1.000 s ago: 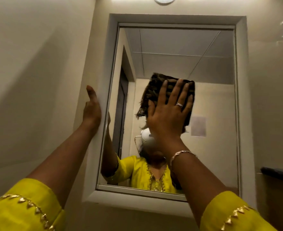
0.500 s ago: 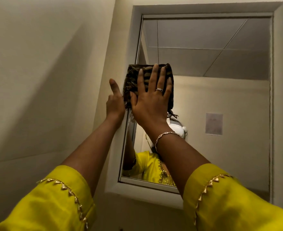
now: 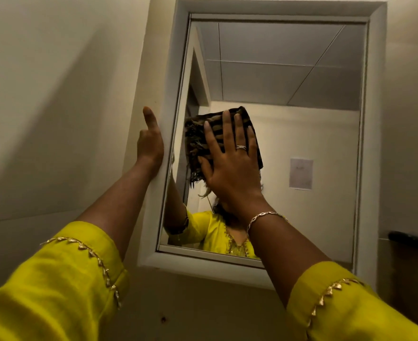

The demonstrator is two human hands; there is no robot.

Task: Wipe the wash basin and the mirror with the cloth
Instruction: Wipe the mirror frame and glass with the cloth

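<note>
A wall mirror [image 3: 289, 94] in a thick white frame [image 3: 372, 143] fills the upper middle of the view. My right hand [image 3: 232, 163] lies flat, fingers spread, pressing a dark brown striped cloth [image 3: 198, 134] against the glass in its left-middle part. The cloth's fringed edge hangs at the hand's left. My left hand [image 3: 150, 141] rests against the frame's left outer edge, thumb pointing up, holding nothing. The wash basin is out of view.
A plain cream wall [image 3: 55, 94] lies left of the mirror. A dark ledge [image 3: 412, 238] sticks out at the right edge. The glass reflects a ceiling, a doorway, a paper notice [image 3: 301, 173] and my yellow top.
My right hand and the cloth have slid from the mirror's upper-left corner down and slightly right. My left hand has stayed on the frame's left edge.
</note>
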